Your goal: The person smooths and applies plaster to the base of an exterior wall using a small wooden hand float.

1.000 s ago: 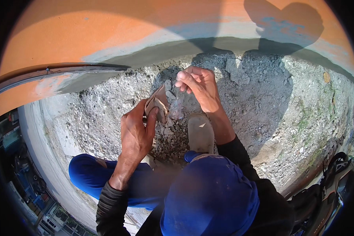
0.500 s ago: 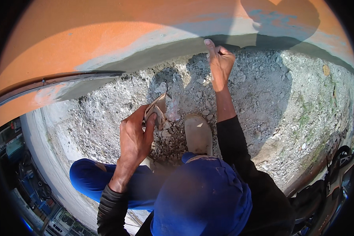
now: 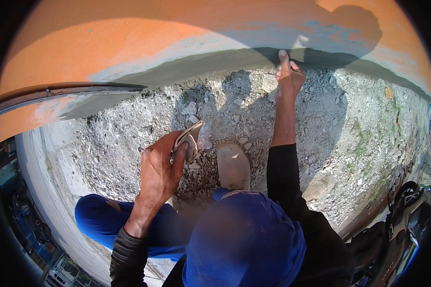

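Note:
My left hand (image 3: 157, 168) is closed around a folded piece of brown paper (image 3: 191, 141), thumb on the near side, held above the rubble. Farther ahead, my right hand (image 3: 289, 81) reaches up to the grey cement band (image 3: 191, 67) along the foot of the orange wall (image 3: 129, 43). Its thumb points up at the band and the other fingers curl in. Whatever those fingers may hold is hidden. A clear plastic scrap (image 3: 205, 136) lies on the ground beside the paper.
Loose stony rubble (image 3: 254, 119) covers the ground below the wall. My beige boot (image 3: 233, 165) stands on it. A dark pipe (image 3: 72, 91) runs along the wall at left. At lower right is part of a motorbike (image 3: 402, 239); a paved strip (image 3: 48, 186) borders the left.
My right hand has shifted to the right along the cement band. The left hand keeps hold of the brown paper, which has turned slightly. The whole view has moved a little.

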